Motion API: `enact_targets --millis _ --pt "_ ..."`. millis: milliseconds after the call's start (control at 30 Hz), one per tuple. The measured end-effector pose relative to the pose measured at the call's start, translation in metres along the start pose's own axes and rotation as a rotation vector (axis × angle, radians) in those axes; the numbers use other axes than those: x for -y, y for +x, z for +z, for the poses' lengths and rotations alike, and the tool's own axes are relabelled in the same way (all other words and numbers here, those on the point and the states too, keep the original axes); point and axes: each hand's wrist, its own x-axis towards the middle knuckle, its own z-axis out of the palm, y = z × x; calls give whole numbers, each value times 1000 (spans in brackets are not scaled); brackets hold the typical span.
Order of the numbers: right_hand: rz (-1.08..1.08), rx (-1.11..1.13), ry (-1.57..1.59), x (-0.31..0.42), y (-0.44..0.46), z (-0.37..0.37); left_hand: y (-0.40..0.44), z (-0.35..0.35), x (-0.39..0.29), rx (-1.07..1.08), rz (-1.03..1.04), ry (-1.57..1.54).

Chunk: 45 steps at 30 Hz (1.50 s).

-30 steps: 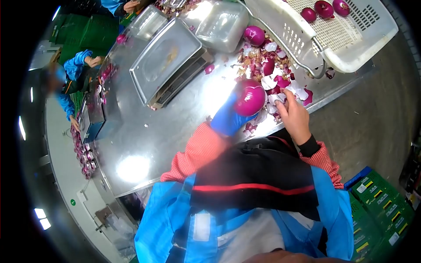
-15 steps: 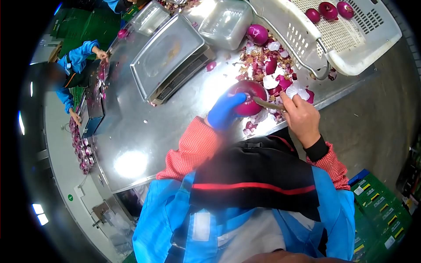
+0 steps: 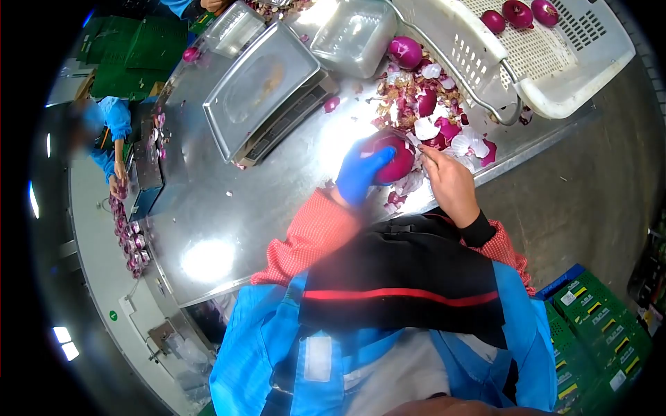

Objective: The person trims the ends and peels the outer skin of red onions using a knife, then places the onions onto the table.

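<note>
My left hand [image 3: 361, 172], in a blue glove, is wrapped round a large red onion [image 3: 397, 161] just above the steel table's near edge. Close against the onion's right side is my bare right hand [image 3: 447, 182], its fingers closed on a small knife [image 3: 420, 147]. Most of the knife is hidden by the fingers and the onion. Beneath and beyond the hands lie loose onion skins [image 3: 459, 132], purple, white and brown. Another red onion [image 3: 404, 52] rests at the far end of this heap.
A white perforated basket [image 3: 548, 97] with several red onions stands at the right. A scale [image 3: 239, 97] and a clear plastic tub [image 3: 357, 41] are on the steel table [image 3: 201, 194]. A co-worker [image 3: 114, 128] stands at left. Green crates [image 3: 590, 326] are at lower right.
My right hand has moved left, closer to the onion, and the knife shows less. The onion has turned in my left hand. The co-worker's hands have come together lower down.
</note>
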Motion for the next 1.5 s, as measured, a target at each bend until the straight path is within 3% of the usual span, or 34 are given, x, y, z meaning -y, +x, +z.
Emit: enact_targets --millis 300,400,433,533,567,600,733,833,933,1133,1167,1200,1267,1333,1500 --pt "196 225 145 -12 3 10 -14 6 -8 0 -39 -43" --pt "276 62 157 -73 17 13 -18 -7 15 228 48 42" --pt "394 106 101 -72 23 -3 -29 3 14 103 -2 130" --pt "346 189 185 -32 24 -24 -22 3 14 124 -50 -34" --pt "292 188 249 -13 21 -28 -20 10 -9 254 -128 -142" --pt "236 191 311 3 14 -28 -19 11 -9 248 -97 -160" --pt "-125 -72 20 18 1 -19 -17 12 -8 227 -23 -187" --pt "-266 -95 -163 19 -2 -22 -16 7 3 214 -19 -141" --pt "-250 -131 -251 15 0 -17 -20 8 1 245 -20 -118" --pt "166 113 172 -27 14 1 -33 17 -3 315 16 -206" --pt "42 62 -20 -41 12 13 -30 14 1 330 33 -229" --pt "98 132 -77 -42 11 16 -28 14 2 345 50 -253" --pt "124 9 145 -43 3 16 -24 11 -3 369 -26 -239" --pt "303 87 357 -13 9 -15 -24 6 -5 389 -86 -221" --pt "-360 -43 -22 26 10 -41 -13 4 2 459 -88 -93"
